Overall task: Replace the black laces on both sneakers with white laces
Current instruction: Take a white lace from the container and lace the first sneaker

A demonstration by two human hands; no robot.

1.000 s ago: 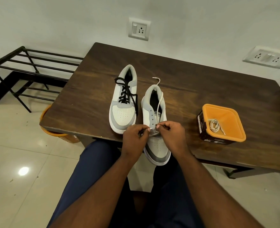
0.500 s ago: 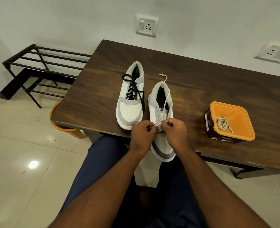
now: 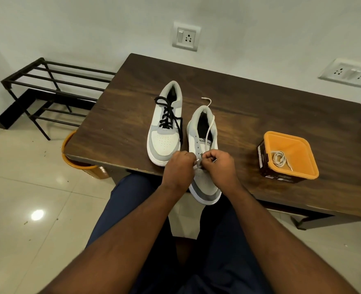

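Right sneaker [image 3: 203,145] at near table [image 3: 116,115] edge, toe overhanging. Left hand [image 3: 178,168] and right hand [image 3: 221,165] each pinch white lace [image 3: 209,129] at lowest eyelets. Advice: feed tip straight, even ends. Left sneaker [image 3: 164,134] keeps black lace [image 3: 169,115].

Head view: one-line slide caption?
Both hands thread a white lace into the near sneaker; the far sneaker keeps black laces.

Two sneakers [image 3: 165,128] [image 3: 204,153], two white laces [image 3: 209,126] [image 3: 279,159] (one boxed).

Dim, even indoor light; lamp glare on glossy floor [image 3: 37,214]; wide-angle edge bending.
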